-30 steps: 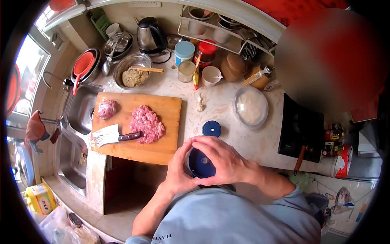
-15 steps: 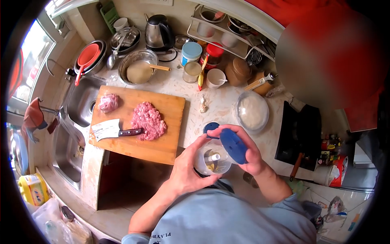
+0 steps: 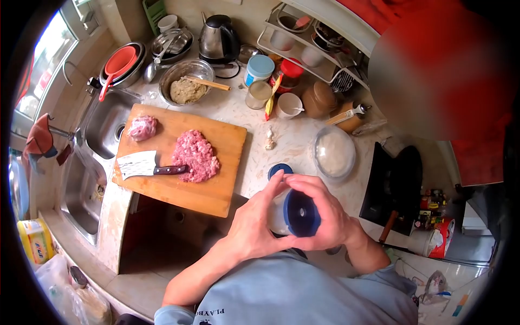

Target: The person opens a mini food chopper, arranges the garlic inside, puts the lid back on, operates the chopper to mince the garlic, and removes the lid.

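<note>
My left hand (image 3: 253,223) is wrapped round the side of a clear chopper bowl (image 3: 277,215), held in front of my body. My right hand (image 3: 335,219) grips a round blue lid (image 3: 301,200) with a small hole at its centre. The lid covers most of the bowl's mouth, hiding the inside; I cannot tell whether it is seated. Just beyond my fingertips, another round dark blue piece (image 3: 280,171) lies on the counter. Some garlic (image 3: 269,140) and a clear lidded tub of something white (image 3: 334,151) are farther back.
Left of my hands, a wooden cutting board (image 3: 222,189) bears minced meat (image 3: 196,157), a cleaver (image 3: 142,164) and a meat lump (image 3: 143,128). A steel bowl (image 3: 208,70) of paste with chopsticks stands behind. The sink (image 3: 81,208) is left, a dark stove (image 3: 398,184) right.
My right hand has brought the blue lid left and down from beside the bowl, tilting it over the mouth. The bowl's white post and yellowish pieces are now hidden. The view has shifted slightly.
</note>
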`<act>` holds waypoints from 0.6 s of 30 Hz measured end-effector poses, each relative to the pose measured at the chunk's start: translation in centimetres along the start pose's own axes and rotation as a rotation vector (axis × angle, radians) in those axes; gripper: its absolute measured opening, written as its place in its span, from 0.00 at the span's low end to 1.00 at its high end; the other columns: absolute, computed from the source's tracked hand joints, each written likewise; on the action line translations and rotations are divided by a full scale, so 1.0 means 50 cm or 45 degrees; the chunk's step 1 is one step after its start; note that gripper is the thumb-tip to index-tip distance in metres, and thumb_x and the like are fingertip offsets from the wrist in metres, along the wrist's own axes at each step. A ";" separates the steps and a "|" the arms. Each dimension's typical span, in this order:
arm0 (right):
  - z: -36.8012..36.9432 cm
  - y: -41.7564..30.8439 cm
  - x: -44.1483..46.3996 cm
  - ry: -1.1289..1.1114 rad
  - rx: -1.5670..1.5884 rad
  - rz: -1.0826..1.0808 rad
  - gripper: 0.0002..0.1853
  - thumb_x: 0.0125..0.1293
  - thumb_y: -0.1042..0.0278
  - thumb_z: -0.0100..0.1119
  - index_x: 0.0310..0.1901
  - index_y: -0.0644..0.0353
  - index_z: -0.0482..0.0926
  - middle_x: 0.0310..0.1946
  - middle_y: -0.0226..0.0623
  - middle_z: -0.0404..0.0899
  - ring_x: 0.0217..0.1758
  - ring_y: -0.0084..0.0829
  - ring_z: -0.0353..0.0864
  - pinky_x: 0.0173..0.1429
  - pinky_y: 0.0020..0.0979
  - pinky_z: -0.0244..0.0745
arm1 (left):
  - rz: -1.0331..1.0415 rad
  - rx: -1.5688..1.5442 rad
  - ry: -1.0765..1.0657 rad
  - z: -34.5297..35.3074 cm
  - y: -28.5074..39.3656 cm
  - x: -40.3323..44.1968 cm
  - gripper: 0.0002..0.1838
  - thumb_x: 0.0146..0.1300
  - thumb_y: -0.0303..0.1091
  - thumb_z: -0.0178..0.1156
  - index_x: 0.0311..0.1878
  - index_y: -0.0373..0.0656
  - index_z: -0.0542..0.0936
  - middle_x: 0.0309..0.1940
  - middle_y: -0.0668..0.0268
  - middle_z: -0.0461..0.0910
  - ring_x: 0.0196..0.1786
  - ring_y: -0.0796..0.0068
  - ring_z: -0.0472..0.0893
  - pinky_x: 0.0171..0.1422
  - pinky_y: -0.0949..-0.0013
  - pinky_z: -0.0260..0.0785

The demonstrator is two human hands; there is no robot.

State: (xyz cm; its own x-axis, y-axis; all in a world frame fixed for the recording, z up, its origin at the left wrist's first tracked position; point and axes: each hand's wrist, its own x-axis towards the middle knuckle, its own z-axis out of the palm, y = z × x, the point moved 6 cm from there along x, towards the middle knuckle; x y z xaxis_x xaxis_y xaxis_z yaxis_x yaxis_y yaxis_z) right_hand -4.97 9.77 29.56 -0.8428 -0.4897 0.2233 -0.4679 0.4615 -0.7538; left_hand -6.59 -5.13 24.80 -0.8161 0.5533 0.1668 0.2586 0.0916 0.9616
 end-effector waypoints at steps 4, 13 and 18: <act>0.006 0.004 0.003 -0.076 -0.001 0.029 0.51 0.58 0.41 0.74 0.70 0.71 0.61 0.67 0.59 0.66 0.68 0.56 0.71 0.70 0.47 0.69 | 0.034 -0.088 0.044 -0.006 -0.004 -0.009 0.66 0.41 0.39 0.84 0.80 0.37 0.53 0.68 0.46 0.74 0.69 0.48 0.77 0.72 0.55 0.71; 0.057 -0.001 0.007 -0.042 -0.356 -0.014 0.51 0.67 0.28 0.54 0.73 0.70 0.57 0.69 0.59 0.62 0.71 0.58 0.64 0.75 0.50 0.59 | 0.154 0.042 0.092 -0.009 -0.029 -0.027 0.67 0.36 0.39 0.87 0.79 0.38 0.55 0.68 0.46 0.73 0.70 0.48 0.75 0.72 0.54 0.70; 0.056 -0.004 0.015 0.074 -0.307 -0.081 0.49 0.68 0.29 0.53 0.72 0.70 0.61 0.69 0.60 0.62 0.68 0.57 0.67 0.71 0.50 0.64 | 0.064 0.020 0.096 -0.016 -0.047 -0.044 0.63 0.40 0.41 0.85 0.78 0.36 0.57 0.70 0.47 0.71 0.71 0.48 0.74 0.73 0.54 0.68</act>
State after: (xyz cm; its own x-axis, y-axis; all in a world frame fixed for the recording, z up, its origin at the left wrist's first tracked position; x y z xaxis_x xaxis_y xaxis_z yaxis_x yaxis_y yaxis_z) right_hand -4.75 7.26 28.12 -0.8202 -0.4832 0.3064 -0.5647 0.5974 -0.5694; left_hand -5.80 -7.22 22.35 -0.8384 0.4934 0.2314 0.3078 0.0784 0.9482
